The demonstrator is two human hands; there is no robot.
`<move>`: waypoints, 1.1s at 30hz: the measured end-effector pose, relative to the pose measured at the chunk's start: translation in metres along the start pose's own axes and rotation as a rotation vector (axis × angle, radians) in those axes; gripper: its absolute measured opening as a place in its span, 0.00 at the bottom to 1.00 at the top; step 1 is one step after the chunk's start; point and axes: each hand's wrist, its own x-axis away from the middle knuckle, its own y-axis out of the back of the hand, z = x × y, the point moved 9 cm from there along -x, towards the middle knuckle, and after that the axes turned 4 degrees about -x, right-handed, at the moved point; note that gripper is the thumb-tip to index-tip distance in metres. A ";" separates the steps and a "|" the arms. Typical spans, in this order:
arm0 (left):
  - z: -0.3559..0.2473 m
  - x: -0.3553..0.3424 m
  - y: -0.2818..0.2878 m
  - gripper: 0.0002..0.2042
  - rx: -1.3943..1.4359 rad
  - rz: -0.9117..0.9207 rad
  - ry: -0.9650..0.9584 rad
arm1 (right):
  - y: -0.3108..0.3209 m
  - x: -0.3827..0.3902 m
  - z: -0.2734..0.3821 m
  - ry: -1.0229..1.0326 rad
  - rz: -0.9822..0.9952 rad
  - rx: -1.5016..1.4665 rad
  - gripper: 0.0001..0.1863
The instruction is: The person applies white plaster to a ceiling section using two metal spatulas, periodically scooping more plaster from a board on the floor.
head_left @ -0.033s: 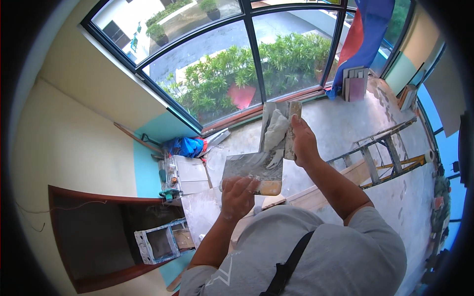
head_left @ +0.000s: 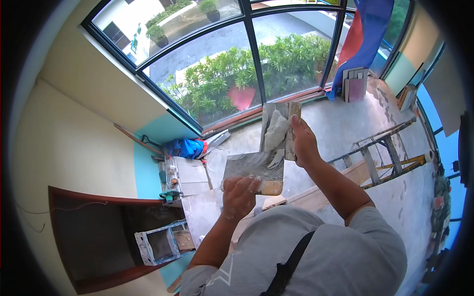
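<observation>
My left hand (head_left: 239,196) is closed around the wooden back of a wide putty knife (head_left: 247,165), its fingers lying over the grey metal blade. In my right hand (head_left: 305,140) is a second putty knife (head_left: 268,116), gripped by its wooden back strip with the thumb near the top. A thick lump of white putty (head_left: 277,133) sits on the right knife's blade. The two blades meet at the left knife's upper right corner, where a smear of putty (head_left: 276,159) lies. Both tools are held up in front of my body; my fingertips are partly hidden.
A stepladder (head_left: 382,153) lies at the right on the pale floor. Long boards (head_left: 321,190) are below my right forearm. A blue bag (head_left: 186,147) and assorted tools stand by the left wall. Panels (head_left: 354,85) lean near the large window. A paint-spattered frame (head_left: 158,244) stands at lower left.
</observation>
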 end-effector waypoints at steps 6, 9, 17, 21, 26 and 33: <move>-0.011 -0.025 0.012 0.19 -0.023 -0.097 -0.076 | -0.028 0.016 0.031 0.061 0.158 0.000 0.23; -0.011 -0.037 0.021 0.19 -0.026 -0.134 -0.096 | -0.039 0.027 0.048 0.122 0.171 0.062 0.22; -0.007 -0.067 0.032 0.17 -0.053 -0.221 -0.137 | -0.059 0.049 0.074 0.279 0.247 0.200 0.22; -0.005 -0.073 0.031 0.18 -0.067 -0.244 -0.141 | -0.060 0.063 0.077 0.347 0.228 0.256 0.22; 0.014 -0.089 0.039 0.17 -0.116 -0.331 -0.146 | -0.067 0.087 0.066 0.287 0.272 0.504 0.22; 0.075 -0.087 0.083 0.12 0.345 -0.416 0.230 | -0.012 0.030 0.041 0.028 0.058 0.284 0.20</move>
